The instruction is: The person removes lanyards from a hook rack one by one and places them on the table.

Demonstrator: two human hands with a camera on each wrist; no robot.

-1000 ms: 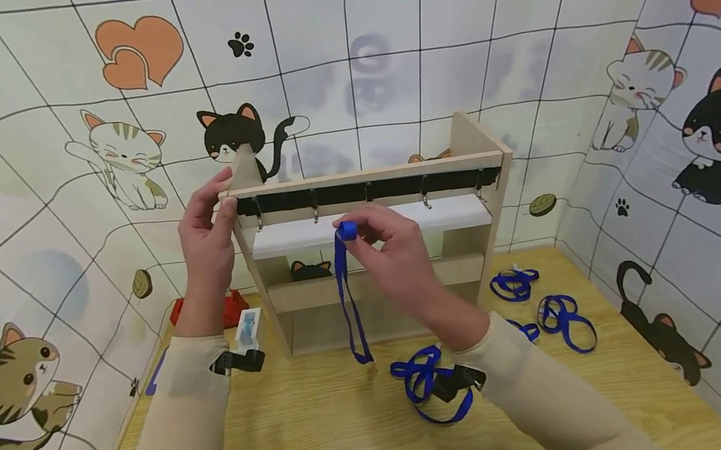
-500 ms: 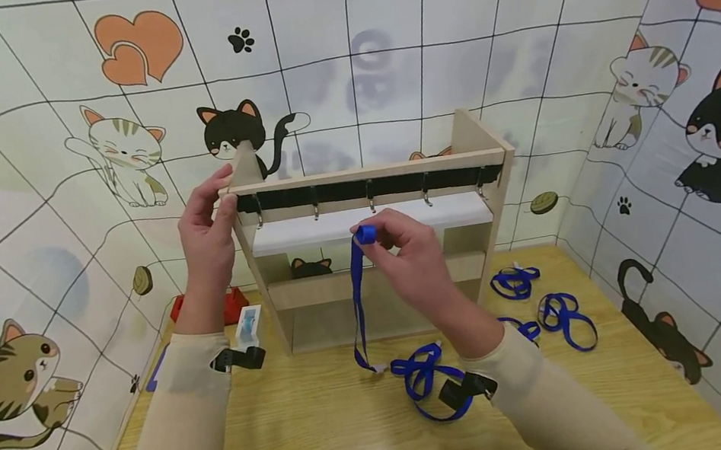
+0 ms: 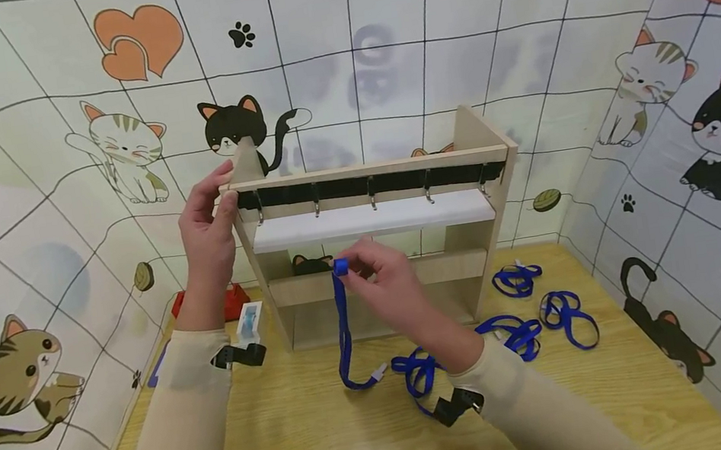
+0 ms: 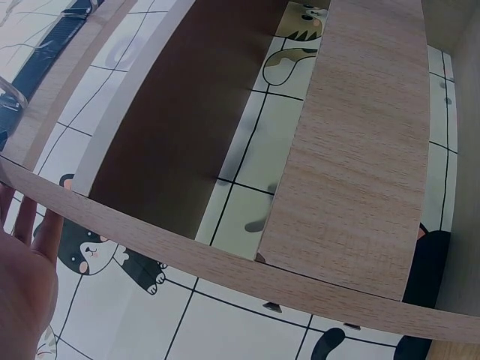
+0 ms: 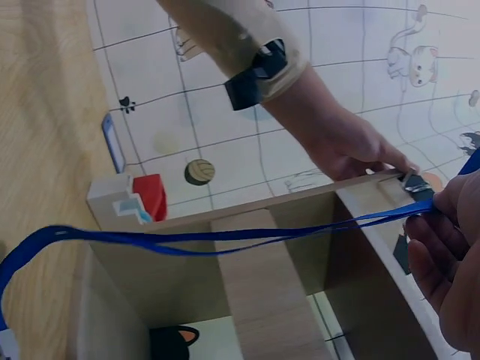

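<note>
My left hand (image 3: 206, 223) grips the upper left corner of a small wooden shelf rack (image 3: 378, 278), its thumb on the front and fingers behind the side panel. A black strip (image 3: 341, 188) with several metal hooks (image 3: 373, 202) runs along the rack's top front. In front of the rack, my right hand (image 3: 388, 282) pinches a blue lanyard (image 3: 342, 320) near its looped top. The lanyard hangs down, and its white clip end (image 3: 379, 372) is down at the tabletop. The right wrist view shows the lanyard's strap (image 5: 247, 234) stretching away from the pinching fingers.
Several coiled blue lanyards (image 3: 562, 316) lie on the wooden table (image 3: 295, 449), right of and in front of the rack. Behind the left forearm are a red object (image 3: 234, 302) and a small white box (image 3: 250, 323). Cat-patterned walls (image 3: 325, 68) enclose the table.
My right hand first moved slightly right, then down and left, away from hook height. The lanyard went with it, its clip end lowering to the tabletop. My left hand stays on the rack's corner.
</note>
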